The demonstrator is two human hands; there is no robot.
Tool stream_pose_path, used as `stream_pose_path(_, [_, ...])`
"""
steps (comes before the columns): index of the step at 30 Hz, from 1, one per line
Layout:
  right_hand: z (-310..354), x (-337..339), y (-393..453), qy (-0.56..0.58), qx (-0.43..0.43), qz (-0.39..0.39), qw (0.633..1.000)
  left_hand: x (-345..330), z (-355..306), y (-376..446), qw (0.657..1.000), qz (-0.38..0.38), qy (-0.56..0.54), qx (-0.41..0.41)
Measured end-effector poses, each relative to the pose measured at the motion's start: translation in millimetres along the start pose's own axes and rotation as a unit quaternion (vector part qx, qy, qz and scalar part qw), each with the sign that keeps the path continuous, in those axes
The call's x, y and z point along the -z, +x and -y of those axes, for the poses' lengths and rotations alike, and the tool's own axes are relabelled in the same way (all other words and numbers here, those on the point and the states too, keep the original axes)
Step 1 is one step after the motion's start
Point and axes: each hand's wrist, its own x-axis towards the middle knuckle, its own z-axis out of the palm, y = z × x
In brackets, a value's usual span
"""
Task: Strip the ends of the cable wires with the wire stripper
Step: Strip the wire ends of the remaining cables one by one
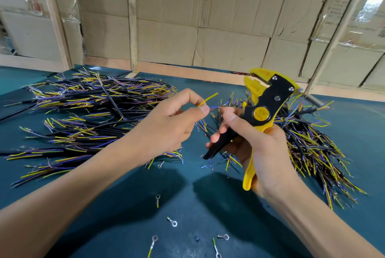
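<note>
Yellow-and-black wire stripper (263,109) gripped in right hand (256,149), jaws up toward 1 o'clock, parted. Yellow wire (208,99) pinched in left hand (166,126), tip toward 2 o'clock. Cable piles (93,116) at 9 and 3 o'clock on teal counter (187,199). Ring terminals (172,222) at 6 o'clock.

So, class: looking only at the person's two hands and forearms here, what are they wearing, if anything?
Nothing shows on either. The left hand and right hand are bare: no gloves, rings or tape. Both forearms are uncovered to the picture's lower edge, with no sleeve, cuff, watch or bracelet in view. The fingernails that show are short and unpainted.
</note>
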Motion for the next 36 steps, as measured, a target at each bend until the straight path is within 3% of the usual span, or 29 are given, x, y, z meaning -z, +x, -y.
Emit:
stream_pose_path(5, [1.4, -0.3, 0.7, -0.009, -0.001, -0.023, 1.000, -2.8, 7.4, 0.3, 0.999, 0.023, -0.028, 0.017])
stream_pose_path(13, [-3.9, -2.4, -1.0, -0.036, -0.033, -0.019, 0.999, -2.3, 14.0, 3.6, 0.993, -0.034, -0.112, -0.012])
stream_pose_path(19, [-2.5, -1.9, -1.5, -0.019, -0.068, 0.028, 0.997, -0.3, 12.1, 3.5, 0.990, -0.090, -0.086, -0.063])
stream_pose_path(25, [0.3, -4.4, -6.2, 0.003, -0.142, 0.127, 0.982, 10.2, 7.4, 8.0, 0.975, -0.169, -0.112, -0.092])
stream_pose_path(36, [1.1, -4.5, -7.7, -0.006, -0.151, 0.157, 0.976, 7.3, 3.7, 5.8, 0.969, -0.155, -0.155, -0.116])
